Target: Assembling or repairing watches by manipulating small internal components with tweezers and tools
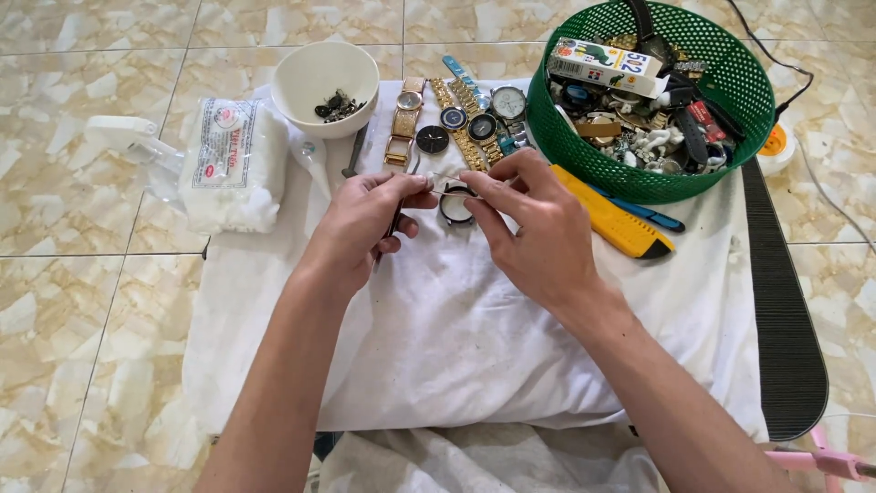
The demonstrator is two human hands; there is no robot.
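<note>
My left hand (pixel 360 224) and my right hand (pixel 534 228) meet over a white cloth (pixel 456 329), both pinching a small silvery watch part (pixel 444 185) between their fingertips. My left hand also grips a thin dark tool (pixel 395 224) that points down. Just under the fingers lies a round black watch case (pixel 455 210). Beyond the hands several wristwatches (pixel 456 119) lie in a row, some gold, some steel.
A white bowl (pixel 326 78) with small dark parts stands at the back left, beside a white packet of cotton (pixel 228 164). A green plastic basket (pixel 744 91) full of watch parts sits at the back right. A yellow utility knife (pixel 613 219) lies by it.
</note>
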